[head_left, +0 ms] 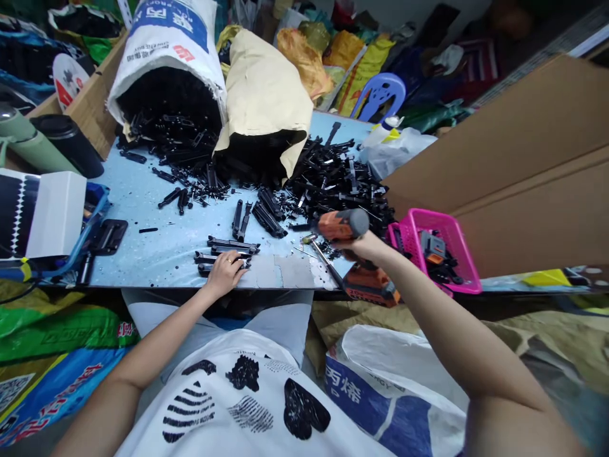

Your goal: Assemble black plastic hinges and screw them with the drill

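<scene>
My left hand (225,274) is at the table's front edge, its fingers bent over the end of a black plastic part (204,270). More long black plastic parts (233,246) lie side by side just beyond that hand. My right hand (365,249) is wrapped round the handle of an orange and black cordless drill (340,225), with its battery (371,284) low by the table edge. The drill points left, above the work surface. Beneath it lies a hammer (323,257) with a dark handle. Grey flat pads (280,273) lie between my hands.
Loose black parts (342,174) are heaped beyond the drill. A white sack (171,38) and a beige sack (266,82) spill more onto the table. On the right stand a pink basket (469,254) and a cardboard sheet (514,146); a blue tray (102,197) is left.
</scene>
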